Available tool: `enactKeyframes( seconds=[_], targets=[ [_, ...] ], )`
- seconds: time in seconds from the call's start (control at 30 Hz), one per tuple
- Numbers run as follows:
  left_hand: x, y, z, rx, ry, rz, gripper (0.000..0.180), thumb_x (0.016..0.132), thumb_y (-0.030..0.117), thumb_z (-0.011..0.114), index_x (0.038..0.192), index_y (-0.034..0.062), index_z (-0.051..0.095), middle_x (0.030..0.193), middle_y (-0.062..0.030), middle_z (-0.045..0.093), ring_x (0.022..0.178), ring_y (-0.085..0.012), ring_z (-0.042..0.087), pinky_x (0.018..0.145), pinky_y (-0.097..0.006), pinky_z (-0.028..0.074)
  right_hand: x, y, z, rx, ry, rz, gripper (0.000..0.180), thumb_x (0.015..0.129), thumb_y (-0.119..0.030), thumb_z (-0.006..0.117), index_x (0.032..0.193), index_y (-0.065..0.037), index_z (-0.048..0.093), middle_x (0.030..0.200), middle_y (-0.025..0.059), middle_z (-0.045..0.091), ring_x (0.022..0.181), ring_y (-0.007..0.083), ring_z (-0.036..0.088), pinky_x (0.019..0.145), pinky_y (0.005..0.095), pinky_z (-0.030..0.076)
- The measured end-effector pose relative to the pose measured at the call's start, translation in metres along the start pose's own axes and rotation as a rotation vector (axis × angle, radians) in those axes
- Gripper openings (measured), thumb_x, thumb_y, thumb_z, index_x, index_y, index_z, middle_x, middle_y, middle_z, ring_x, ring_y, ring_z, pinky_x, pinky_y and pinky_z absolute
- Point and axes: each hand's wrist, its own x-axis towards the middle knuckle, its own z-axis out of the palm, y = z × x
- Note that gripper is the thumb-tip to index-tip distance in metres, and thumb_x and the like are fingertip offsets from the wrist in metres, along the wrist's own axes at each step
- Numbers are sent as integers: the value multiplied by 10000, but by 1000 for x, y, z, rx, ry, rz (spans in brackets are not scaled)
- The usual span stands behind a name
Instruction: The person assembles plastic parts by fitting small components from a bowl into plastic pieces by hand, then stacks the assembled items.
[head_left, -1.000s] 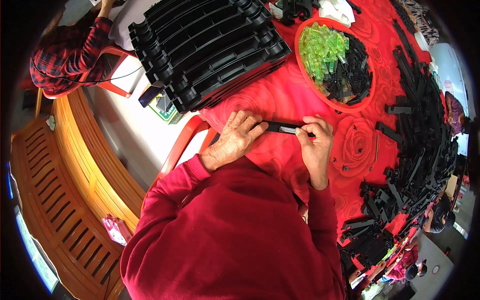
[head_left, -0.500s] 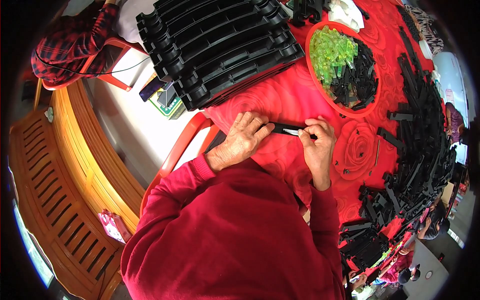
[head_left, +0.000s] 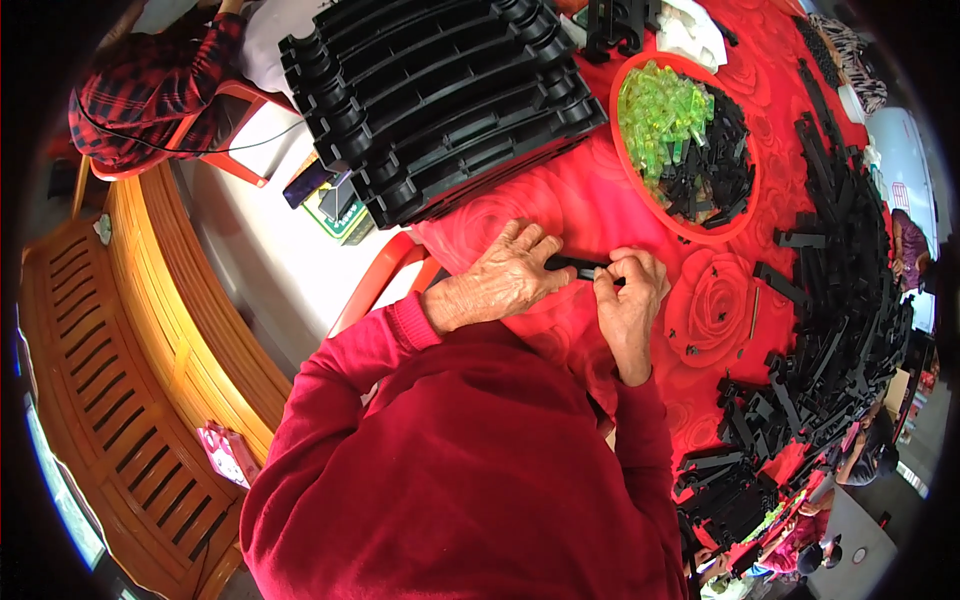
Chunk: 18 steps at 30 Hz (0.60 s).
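Note:
A short black plastic strip [head_left: 574,266] is held level between my hands, above the red tablecloth. My left hand [head_left: 500,278] grips its left end between thumb and fingers. On the right end, my right hand [head_left: 632,300] pinches with thumb and bent forefinger. A pale glint shows along the strip by the right fingertips; I cannot make out what it is. Beyond my right hand stands a round orange-red basin [head_left: 617,130] holding yellow-green clear plastic pieces [head_left: 665,112] and small black parts [head_left: 715,165].
Stacked black plastic racks [head_left: 440,105] stand at the far left of the table. A long heap of black strips [head_left: 850,270] covers the right side. A thin stick [head_left: 749,320] lies right of my right hand. A person in a plaid shirt [head_left: 145,105] sits far left, near a wooden bench [head_left: 130,400].
Both hands have come closer together along the strip, with the left hand shifted rightward and its fingers straighter. Less of the strip and its pale part shows now.

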Motion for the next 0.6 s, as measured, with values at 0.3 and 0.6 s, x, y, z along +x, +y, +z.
enactKeyframes(
  seconds=[0.3,0.6],
  targets=[
    [25,-13,-4,-250,-175,0,218,836,293,613,904,88,636,901,-110,564,906,-300,543,783,-448,434,0,1,0,10,1,21,150,653,-50,677,695,-58,534,915,68,603,944,287,521,872,440,336],
    [55,-8,-4,-334,-438,-277,272,772,171,695,951,56,526,913,-132,598,874,-357,617,688,-475,471,-2,2,1,50,46,-42,131,660,-53,658,706,-54,535,907,83,600,913,296,524,852,445,349]
  ],
)
